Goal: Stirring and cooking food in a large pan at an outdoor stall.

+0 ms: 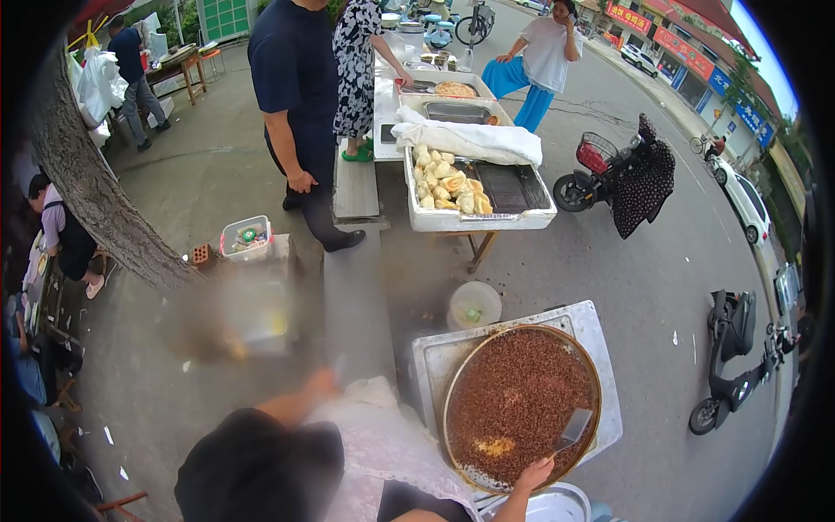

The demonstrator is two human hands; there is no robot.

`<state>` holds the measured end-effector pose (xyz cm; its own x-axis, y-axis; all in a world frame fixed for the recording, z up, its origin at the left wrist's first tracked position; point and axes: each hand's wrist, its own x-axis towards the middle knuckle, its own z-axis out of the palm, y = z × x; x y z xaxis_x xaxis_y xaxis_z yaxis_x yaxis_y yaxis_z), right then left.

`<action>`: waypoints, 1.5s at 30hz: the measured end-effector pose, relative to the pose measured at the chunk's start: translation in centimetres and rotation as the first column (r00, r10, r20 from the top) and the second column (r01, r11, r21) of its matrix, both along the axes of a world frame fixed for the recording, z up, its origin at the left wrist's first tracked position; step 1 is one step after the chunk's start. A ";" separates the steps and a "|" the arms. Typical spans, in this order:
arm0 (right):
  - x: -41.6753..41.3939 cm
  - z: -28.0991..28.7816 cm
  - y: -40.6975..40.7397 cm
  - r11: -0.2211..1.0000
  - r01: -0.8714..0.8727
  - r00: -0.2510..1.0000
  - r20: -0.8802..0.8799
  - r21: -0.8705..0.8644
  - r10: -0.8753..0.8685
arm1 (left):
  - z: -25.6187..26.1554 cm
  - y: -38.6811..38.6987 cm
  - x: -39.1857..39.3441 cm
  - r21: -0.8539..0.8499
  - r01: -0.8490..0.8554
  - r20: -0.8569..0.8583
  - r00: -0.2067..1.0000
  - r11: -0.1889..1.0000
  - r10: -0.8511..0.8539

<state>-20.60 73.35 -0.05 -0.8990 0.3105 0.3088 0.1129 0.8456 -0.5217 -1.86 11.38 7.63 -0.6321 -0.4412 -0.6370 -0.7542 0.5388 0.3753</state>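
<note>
My right hand (pixel 536 473) grips the handle of a metal turner (pixel 575 427) at the lower right of the view. The turner's flat blade is over the right side of a large round pan (pixel 446 417). Small reddish-brown crumbled pieces of food (pixel 522 385) fill the pan, with a yellowish patch near its lower left. Beneath the pan is a pale metal tray or stand top (pixel 427 365). My left hand (pixel 323 385) is in front of my body, left of the pan and apart from it. Haze blurs it, so I cannot tell whether it holds anything.
A white plastic bucket (pixel 474 307) stands behind the pan. Farther off, a white foam box (pixel 483 220) holds browned buns (pixel 447 179) beside a white cloth (pixel 470 140). Several people are nearby, one in dark clothes (pixel 293 85). A tree trunk (pixel 98 169) rises at left; scooters (pixel 734 365) stand at right.
</note>
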 end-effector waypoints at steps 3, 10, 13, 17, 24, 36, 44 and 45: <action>-0.5 -0.5 -0.8 0.998 0.048 0.999 -0.009 -0.042 -0.049 | 0.2 -0.1 0.6 0.017 -0.004 -0.005 1.000 1.000 0.004; 2.4 7.4 -12.3 0.975 -0.190 0.969 0.138 -0.119 0.206 | 0.2 0.1 1.0 -0.016 -0.035 0.004 0.999 0.999 0.035; 4.2 11.4 -16.3 0.956 -0.213 0.947 0.198 -0.203 0.253 | -1.0 0.4 1.4 -0.048 -0.033 -0.041 0.999 0.998 0.031; 5.8 8.3 -16.9 0.925 -0.340 0.908 0.198 -0.168 0.370 | -0.1 0.5 0.5 -0.051 0.015 -0.027 0.999 0.999 -0.017; 4.8 4.2 -15.4 0.922 -0.342 0.908 0.187 -0.183 0.374 | -1.4 -0.1 0.2 -0.007 0.039 0.034 0.999 0.999 -0.039; 2.4 8.0 -7.8 0.991 -0.130 0.991 0.032 -0.034 0.131 | -1.9 -1.2 2.0 -0.070 -0.006 -0.061 0.998 0.998 0.001; 3.3 18.3 -12.5 0.985 -0.172 0.973 0.155 -0.021 0.173 | -2.4 -3.3 0.9 -0.051 0.061 -0.057 0.996 0.997 -0.064; 3.3 19.6 -13.0 0.977 -0.212 0.963 0.180 0.036 0.203 | -3.1 -3.8 0.9 -0.048 0.065 -0.056 0.996 0.997 -0.068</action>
<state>-17.29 60.38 19.53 -0.9833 0.0986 0.1532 0.0168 0.8864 -0.4625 -0.92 7.60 4.52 -0.6960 -0.4250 -0.5787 -0.6941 0.6046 0.3907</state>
